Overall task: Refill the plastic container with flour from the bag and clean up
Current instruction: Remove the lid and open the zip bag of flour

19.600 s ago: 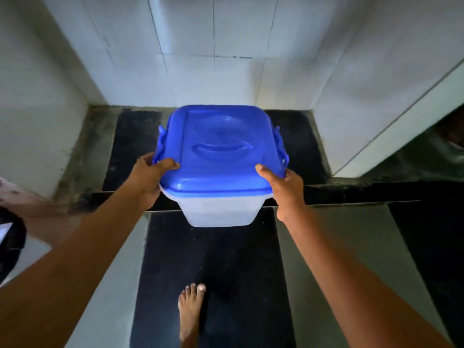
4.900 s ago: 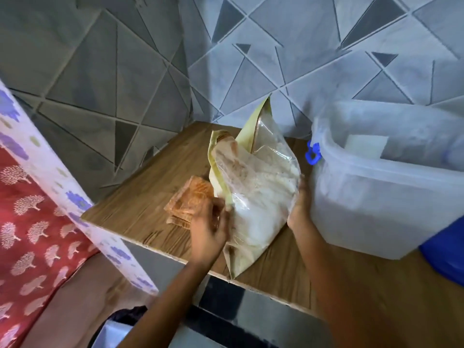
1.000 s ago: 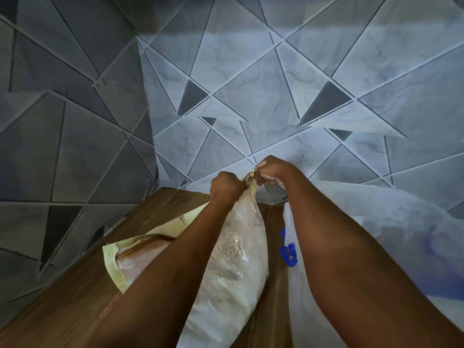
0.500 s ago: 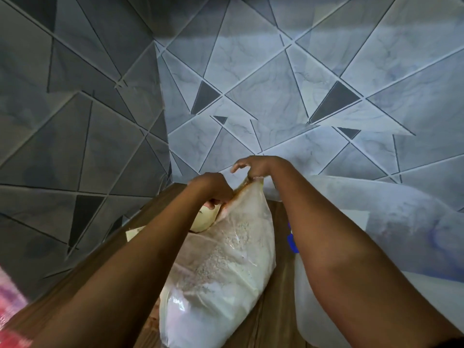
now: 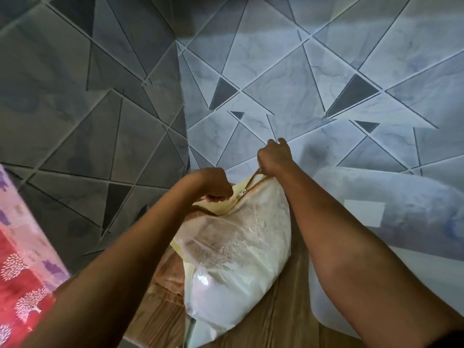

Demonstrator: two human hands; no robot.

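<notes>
A clear plastic flour bag (image 5: pixel 233 267) with yellow edging stands on the wooden tabletop (image 5: pixel 271 327), white flour showing through it. My left hand (image 5: pixel 213 183) pinches the bag's yellow top edge on its left side. My right hand (image 5: pixel 275 156) grips the top edge on the right and holds it up higher. The two hands are apart with the bag's mouth stretched between them. The translucent plastic container (image 5: pixel 391 222) stands lidless just right of the bag, partly behind my right forearm.
A brown folded packet (image 5: pixel 168 275) lies on the table under the bag's left side. A tiled wall with triangle patterns rises close behind. A red and purple patterned cloth (image 5: pixel 22 267) hangs at the lower left.
My hands have moved apart at the top of the bag, the right one rising and the left one drawing down and left, so the bag's mouth has spread.
</notes>
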